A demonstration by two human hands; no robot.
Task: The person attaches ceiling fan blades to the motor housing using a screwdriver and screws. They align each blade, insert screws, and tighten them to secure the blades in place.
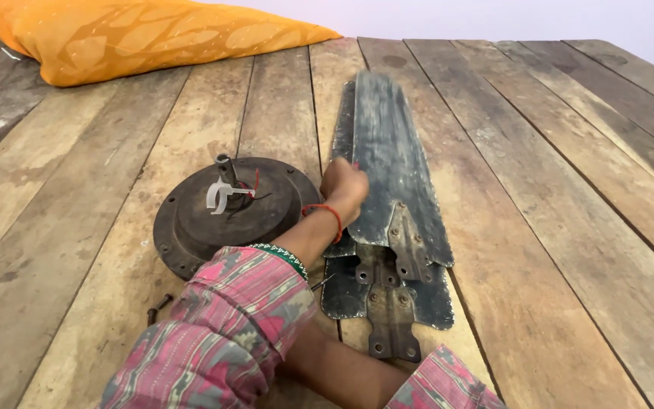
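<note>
Here, a stack of dark, dusty fan blades [387,163] lies flat on the plank floor [569,227], its long axis running away from the person, with the narrow ends and their rusty bolted brackets [391,303] pointing back toward the body. The blades overlap unevenly, so how many there are is hard to count; at least three brackets show.

The left hand [344,189] rests on the left edge of the top blade, about midway along it, fingers curled over the rim in a loose grip; the fingertips are hidden behind the knuckles, so how firmly it holds cannot be told. A red thread circles the wrist, and a pink patterned sleeve [228,333] covers the arm. The blades lie just right of and ahead of this hand.

The other arm crosses low in the picture, and its hand is cut off or covered by the sleeve, so its state cannot be made out.

Just left of the hand sits the round fan motor housing [228,216], with a short shaft and loose wires on top. Two dark screws [159,307] lie near its lower edge. An orange cushion [138,34] lies far off.
</note>
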